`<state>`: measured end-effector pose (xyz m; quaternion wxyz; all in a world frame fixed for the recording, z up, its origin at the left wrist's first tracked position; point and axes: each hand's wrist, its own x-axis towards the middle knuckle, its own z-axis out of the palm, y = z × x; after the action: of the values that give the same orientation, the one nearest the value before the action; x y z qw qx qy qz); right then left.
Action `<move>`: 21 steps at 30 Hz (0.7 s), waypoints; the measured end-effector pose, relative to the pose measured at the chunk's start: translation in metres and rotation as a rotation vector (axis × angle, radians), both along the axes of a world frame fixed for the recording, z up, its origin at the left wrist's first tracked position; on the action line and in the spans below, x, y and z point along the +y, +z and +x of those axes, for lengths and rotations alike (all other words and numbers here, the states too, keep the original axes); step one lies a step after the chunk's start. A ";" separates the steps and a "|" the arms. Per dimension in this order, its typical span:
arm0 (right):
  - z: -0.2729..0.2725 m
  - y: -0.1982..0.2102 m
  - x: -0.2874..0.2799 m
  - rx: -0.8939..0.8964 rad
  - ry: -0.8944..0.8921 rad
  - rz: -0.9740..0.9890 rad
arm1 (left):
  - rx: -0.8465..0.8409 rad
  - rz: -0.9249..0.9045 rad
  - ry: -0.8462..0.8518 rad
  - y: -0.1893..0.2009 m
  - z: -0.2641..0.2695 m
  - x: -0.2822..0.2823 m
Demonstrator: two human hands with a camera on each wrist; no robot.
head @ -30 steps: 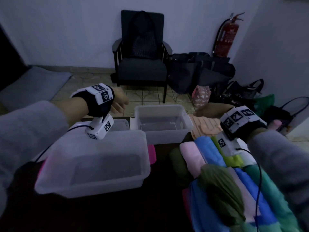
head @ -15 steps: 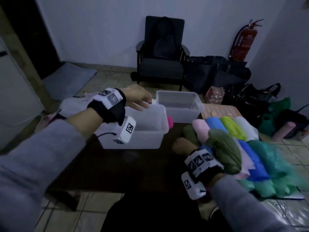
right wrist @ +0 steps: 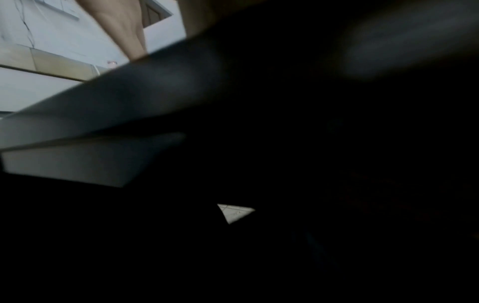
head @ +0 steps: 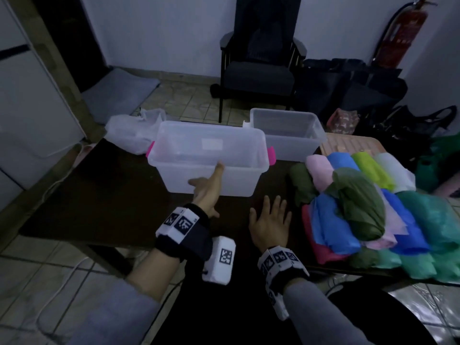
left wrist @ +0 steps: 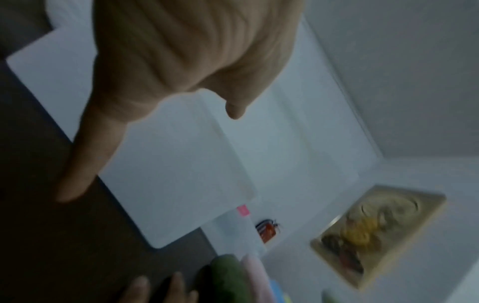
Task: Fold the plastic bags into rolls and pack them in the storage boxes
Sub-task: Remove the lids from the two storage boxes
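Setup step, nothing rolled or packed yet. Left hand [head: 207, 192] has straight fingers against the near wall of the front storage box [head: 211, 159], gripping nothing. Right hand [head: 270, 220] lies flat and empty on the table [head: 99, 195]. Plastic bags [head: 368, 207] are piled far right; next it must pick one off the pile.

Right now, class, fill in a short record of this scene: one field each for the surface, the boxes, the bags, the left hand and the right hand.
surface: dark table
boxes: near clear plastic storage box with pink latches, looks empty; smaller clear plastic box behind it, to the right
bags: stack of coloured plastic bags at the right of the table; crumpled clear plastic bag at the far left
left hand: fingers straight, reaching to the near box's front wall, gripping nothing
right hand: flat on the table, fingers spread, beside the stack
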<state>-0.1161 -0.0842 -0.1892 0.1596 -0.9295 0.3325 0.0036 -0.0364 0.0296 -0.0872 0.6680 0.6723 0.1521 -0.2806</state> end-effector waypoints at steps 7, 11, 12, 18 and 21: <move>0.000 -0.001 -0.002 -0.027 0.010 0.016 | 0.172 -0.243 0.265 0.018 0.007 -0.010; 0.001 -0.002 -0.002 -0.053 0.005 -0.012 | 0.053 -0.247 0.260 0.013 0.011 0.005; 0.000 -0.003 -0.001 -0.057 0.007 -0.016 | 0.029 -0.237 0.221 0.012 0.011 0.013; -0.001 -0.001 -0.001 -0.051 0.013 -0.024 | -0.111 0.015 -0.039 0.018 0.017 0.073; 0.000 0.002 -0.001 -0.015 0.005 -0.004 | -0.167 0.127 -0.059 0.022 0.022 0.094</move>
<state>-0.1161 -0.0847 -0.1869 0.1602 -0.9307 0.3288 -0.0038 -0.0143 0.1235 -0.0652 0.6260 0.7383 0.0936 -0.2328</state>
